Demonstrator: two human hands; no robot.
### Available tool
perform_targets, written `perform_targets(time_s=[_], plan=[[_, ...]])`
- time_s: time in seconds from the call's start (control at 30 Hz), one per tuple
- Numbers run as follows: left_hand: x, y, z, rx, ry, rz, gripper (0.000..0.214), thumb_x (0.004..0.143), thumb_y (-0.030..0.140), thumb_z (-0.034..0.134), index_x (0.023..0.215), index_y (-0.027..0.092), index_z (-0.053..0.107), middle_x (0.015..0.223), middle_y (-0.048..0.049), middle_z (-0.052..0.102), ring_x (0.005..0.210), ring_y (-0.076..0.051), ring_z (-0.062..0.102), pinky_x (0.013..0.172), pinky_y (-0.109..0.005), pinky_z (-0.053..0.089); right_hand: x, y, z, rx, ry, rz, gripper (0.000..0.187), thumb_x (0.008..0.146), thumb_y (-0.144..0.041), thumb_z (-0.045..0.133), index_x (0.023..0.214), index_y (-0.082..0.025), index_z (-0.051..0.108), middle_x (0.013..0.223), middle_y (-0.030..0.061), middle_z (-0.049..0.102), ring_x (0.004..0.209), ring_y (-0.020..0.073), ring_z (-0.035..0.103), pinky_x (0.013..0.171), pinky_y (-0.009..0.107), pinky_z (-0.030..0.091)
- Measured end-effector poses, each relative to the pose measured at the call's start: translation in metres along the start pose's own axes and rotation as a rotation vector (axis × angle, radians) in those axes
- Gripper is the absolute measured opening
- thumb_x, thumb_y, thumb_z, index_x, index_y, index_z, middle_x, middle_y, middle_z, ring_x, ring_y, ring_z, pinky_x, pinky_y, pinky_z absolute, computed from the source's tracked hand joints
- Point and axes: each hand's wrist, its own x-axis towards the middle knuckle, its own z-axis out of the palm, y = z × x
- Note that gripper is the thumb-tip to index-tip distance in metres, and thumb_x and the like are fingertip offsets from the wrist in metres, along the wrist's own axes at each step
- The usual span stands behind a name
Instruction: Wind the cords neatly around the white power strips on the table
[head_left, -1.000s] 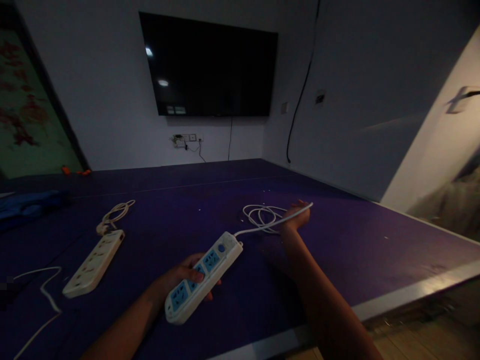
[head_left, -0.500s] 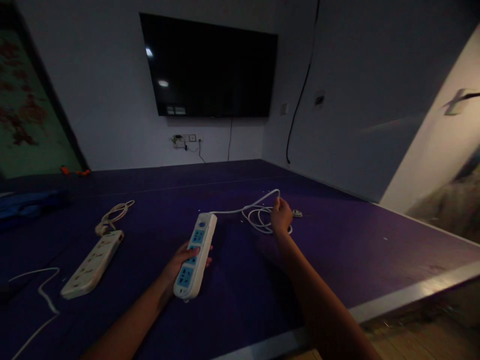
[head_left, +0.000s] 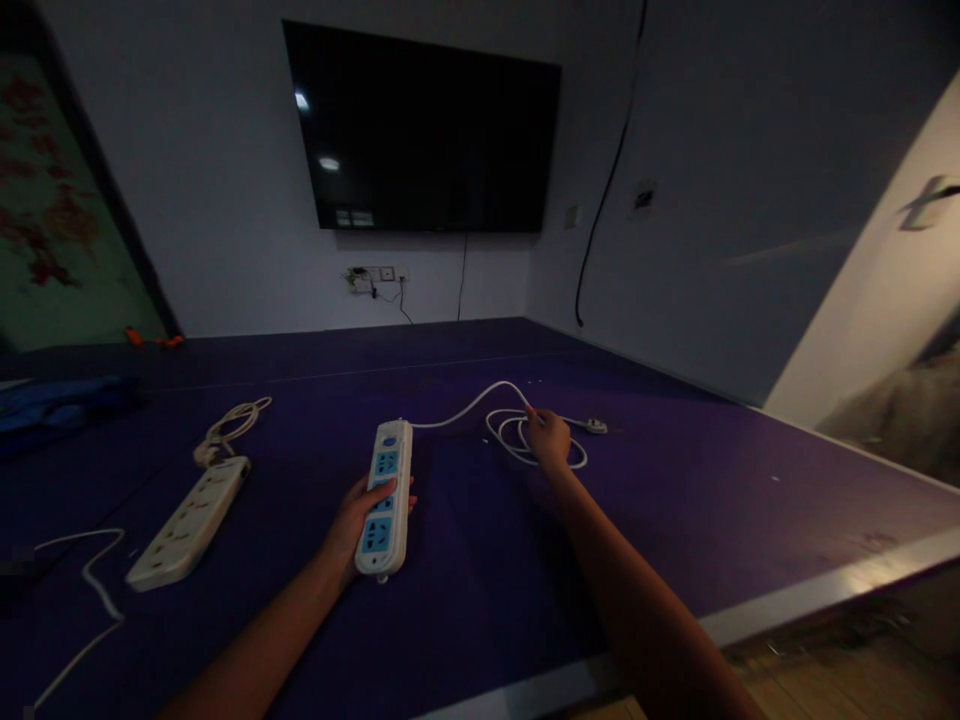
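My left hand (head_left: 360, 515) is closed around a white power strip (head_left: 406, 470) with blue socket panels, its thumb lying across the middle panel. The strip is held sockets up, a little above the purple surface. From its far end a white cord (head_left: 469, 408) arches over to my right hand (head_left: 549, 437), whose fingers pinch it. Under and around that hand lie loose loops of the same cord. The plug (head_left: 595, 426) rests on the surface just beyond, to the right of my fingers.
A second power strip (head_left: 191, 522) with its bundled cord (head_left: 234, 425) lies at left, near another loose white cable (head_left: 94, 575). Blue cloth (head_left: 64, 405) and an orange object (head_left: 154, 340) are farther back. The purple surface (head_left: 712, 500) ends at a pale edge (head_left: 795, 607) front right.
My right hand has come down and slightly left with the cord, which now bows in an arch. The held power strip has turned more upright in view and shifted slightly left.
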Motion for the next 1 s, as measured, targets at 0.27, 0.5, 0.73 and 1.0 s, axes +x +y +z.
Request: perform_targets(time_s=[0.27, 0.5, 0.73, 1.0], plan=[[0.000, -0.003, 0.000, 0.053, -0.032, -0.028, 0.024, 0.070, 0.014, 0.068, 0.093, 0.011, 0.063, 0.086, -0.0090, 0.072, 0.062, -0.018, 0.068, 0.055, -0.025, 0.055, 0.007, 0.013, 0.001, 0.061, 0.127, 0.096, 0.048, 0.084, -0.045, 0.041, 0.083, -0.008, 0.071, 0.082, 0.0196, 0.069, 0.076, 0.0268, 0.062, 0.068, 0.032, 0.041], [0.001, 0.003, 0.001, -0.012, 0.009, -0.092, 0.021, 0.074, 0.012, 0.063, 0.095, 0.011, 0.062, 0.080, -0.0071, 0.071, 0.060, -0.016, 0.068, 0.054, -0.023, 0.055, 0.004, 0.008, -0.001, 0.127, 0.155, 0.067, 0.046, 0.081, -0.047, 0.044, 0.083, -0.009, 0.071, 0.082, 0.0170, 0.069, 0.077, 0.0254, 0.062, 0.069, 0.031, 0.042], [0.000, 0.005, 0.003, -0.040, 0.041, -0.146, 0.016, 0.078, 0.015, 0.060, 0.093, 0.010, 0.063, 0.074, -0.0077, 0.071, 0.055, -0.015, 0.066, 0.049, -0.021, 0.053, -0.002, -0.008, -0.008, 0.110, 0.159, 0.010, 0.044, 0.079, -0.048, 0.048, 0.084, -0.011, 0.070, 0.083, 0.0163, 0.069, 0.078, 0.0258, 0.061, 0.067, 0.031, 0.040], [0.013, 0.010, -0.012, -0.020, 0.053, -0.139, 0.021, 0.076, 0.023, 0.065, 0.092, 0.009, 0.063, 0.071, -0.0088, 0.070, 0.054, -0.016, 0.067, 0.048, -0.022, 0.053, -0.013, -0.036, -0.017, 0.090, 0.133, -0.134, 0.041, 0.081, -0.049, 0.046, 0.080, -0.016, 0.069, 0.075, 0.0114, 0.068, 0.071, 0.0232, 0.061, 0.062, 0.028, 0.037]])
